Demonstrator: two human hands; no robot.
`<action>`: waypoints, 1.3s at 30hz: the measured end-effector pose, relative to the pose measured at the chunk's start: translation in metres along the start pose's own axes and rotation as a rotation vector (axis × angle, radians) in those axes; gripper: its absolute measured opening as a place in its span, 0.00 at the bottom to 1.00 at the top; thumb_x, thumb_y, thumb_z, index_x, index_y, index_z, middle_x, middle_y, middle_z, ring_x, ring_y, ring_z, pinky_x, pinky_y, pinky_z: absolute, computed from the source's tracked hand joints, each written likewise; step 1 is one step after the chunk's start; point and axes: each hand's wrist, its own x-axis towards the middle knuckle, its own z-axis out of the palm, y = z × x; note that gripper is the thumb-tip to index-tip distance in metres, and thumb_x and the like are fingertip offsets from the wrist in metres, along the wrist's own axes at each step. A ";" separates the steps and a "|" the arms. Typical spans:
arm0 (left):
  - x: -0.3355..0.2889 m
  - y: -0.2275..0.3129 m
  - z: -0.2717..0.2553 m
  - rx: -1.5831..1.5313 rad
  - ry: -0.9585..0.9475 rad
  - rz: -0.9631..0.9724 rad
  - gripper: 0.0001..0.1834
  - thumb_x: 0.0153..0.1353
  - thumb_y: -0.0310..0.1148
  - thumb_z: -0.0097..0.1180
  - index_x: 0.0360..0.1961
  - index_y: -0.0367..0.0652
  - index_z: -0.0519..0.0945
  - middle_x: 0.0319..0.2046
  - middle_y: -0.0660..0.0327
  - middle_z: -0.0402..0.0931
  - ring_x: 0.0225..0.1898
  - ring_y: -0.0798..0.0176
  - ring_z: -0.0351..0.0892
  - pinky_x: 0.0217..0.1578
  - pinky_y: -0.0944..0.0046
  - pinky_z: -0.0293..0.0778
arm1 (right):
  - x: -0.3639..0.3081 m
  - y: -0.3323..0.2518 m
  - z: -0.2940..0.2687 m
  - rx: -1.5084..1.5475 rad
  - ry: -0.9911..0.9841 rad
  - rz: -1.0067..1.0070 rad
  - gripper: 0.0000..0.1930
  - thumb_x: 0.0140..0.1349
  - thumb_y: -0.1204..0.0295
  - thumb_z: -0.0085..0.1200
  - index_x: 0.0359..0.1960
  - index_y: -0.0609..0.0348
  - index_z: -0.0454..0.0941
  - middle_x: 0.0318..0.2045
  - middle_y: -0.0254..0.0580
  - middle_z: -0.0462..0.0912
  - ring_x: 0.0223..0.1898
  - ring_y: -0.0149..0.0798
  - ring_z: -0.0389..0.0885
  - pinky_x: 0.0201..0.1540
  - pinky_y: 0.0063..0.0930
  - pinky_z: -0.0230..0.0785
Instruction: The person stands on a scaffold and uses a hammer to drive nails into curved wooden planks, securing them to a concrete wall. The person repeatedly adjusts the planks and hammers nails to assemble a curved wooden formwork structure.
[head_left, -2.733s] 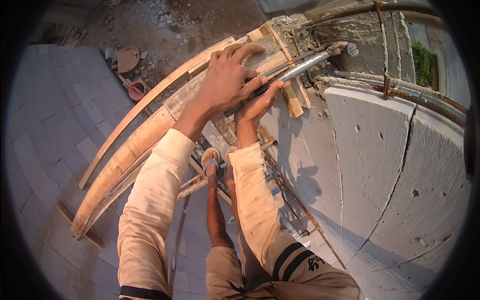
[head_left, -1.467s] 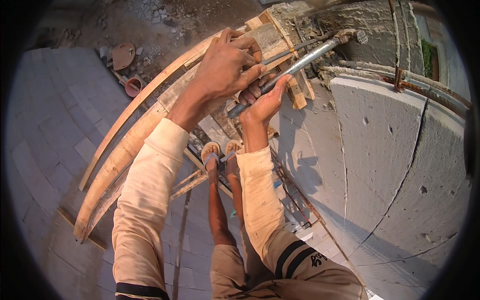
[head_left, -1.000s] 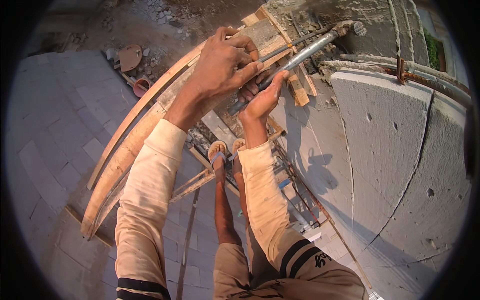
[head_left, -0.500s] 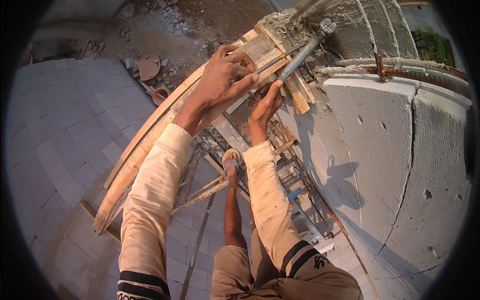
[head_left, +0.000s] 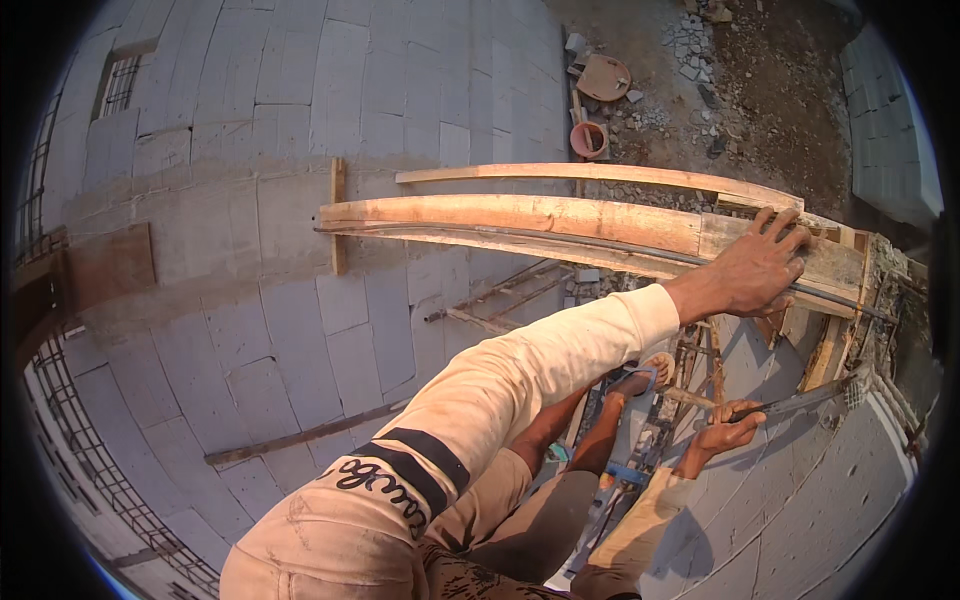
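My left hand lies on a long wooden trough of planks, its fingers spread over the far board. A thin dark rod runs lengthwise along the trough and passes beneath this hand. Lower down, beside the pale wall, my right hand is closed around the grey handle of a hammer. The hammer's round, grid-faced head points right, close to the rough concrete at the trough's right end. Shadow and blur partly obscure it.
Rough concrete borders the trough's right end. A pale block wall rises at the lower right. Below are a wooden scaffold frame, my sandalled foot, a reddish bucket and rubble.
My view has turned to the right. My left hand has gone from pinching the rod to lying spread on the planks. The hammer, still in my right hand, is now lower, apart from the rod.
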 end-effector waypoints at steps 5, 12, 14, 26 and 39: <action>-0.029 -0.008 0.007 -0.076 0.103 -0.135 0.23 0.59 0.47 0.74 0.45 0.38 0.89 0.64 0.47 0.72 0.77 0.36 0.60 0.76 0.32 0.57 | -0.064 -0.001 -0.067 -0.171 0.050 0.222 0.29 0.83 0.40 0.44 0.35 0.53 0.69 0.21 0.26 0.62 0.16 0.21 0.54 0.16 0.22 0.47; -0.036 -0.007 0.024 -0.156 0.163 -0.122 0.18 0.63 0.43 0.70 0.44 0.38 0.90 0.67 0.43 0.69 0.78 0.31 0.59 0.81 0.25 0.47 | -0.110 -0.016 -0.105 -0.395 -0.103 0.351 0.29 0.84 0.41 0.42 0.31 0.52 0.66 0.20 0.26 0.61 0.17 0.23 0.55 0.19 0.22 0.47; -0.035 -0.006 0.026 -0.137 0.160 -0.113 0.16 0.63 0.41 0.69 0.43 0.38 0.89 0.67 0.42 0.69 0.79 0.30 0.57 0.82 0.25 0.45 | -0.116 -0.014 -0.105 -0.422 -0.056 0.359 0.29 0.84 0.40 0.43 0.32 0.50 0.66 0.19 0.23 0.59 0.15 0.20 0.52 0.15 0.23 0.45; -0.043 0.003 -0.003 -0.142 0.034 -0.142 0.20 0.67 0.43 0.69 0.46 0.36 0.81 0.72 0.44 0.64 0.82 0.31 0.49 0.83 0.28 0.47 | -0.126 -0.022 -0.088 -0.305 -0.125 0.284 0.28 0.85 0.43 0.44 0.30 0.51 0.67 0.19 0.25 0.61 0.16 0.24 0.55 0.19 0.24 0.52; -0.036 0.004 -0.034 -0.152 0.024 -0.154 0.16 0.61 0.33 0.75 0.40 0.39 0.79 0.68 0.54 0.73 0.72 0.41 0.70 0.69 0.43 0.73 | -0.138 -0.043 -0.102 -0.362 -0.189 0.447 0.29 0.85 0.45 0.43 0.27 0.52 0.67 0.19 0.26 0.63 0.18 0.25 0.59 0.22 0.28 0.49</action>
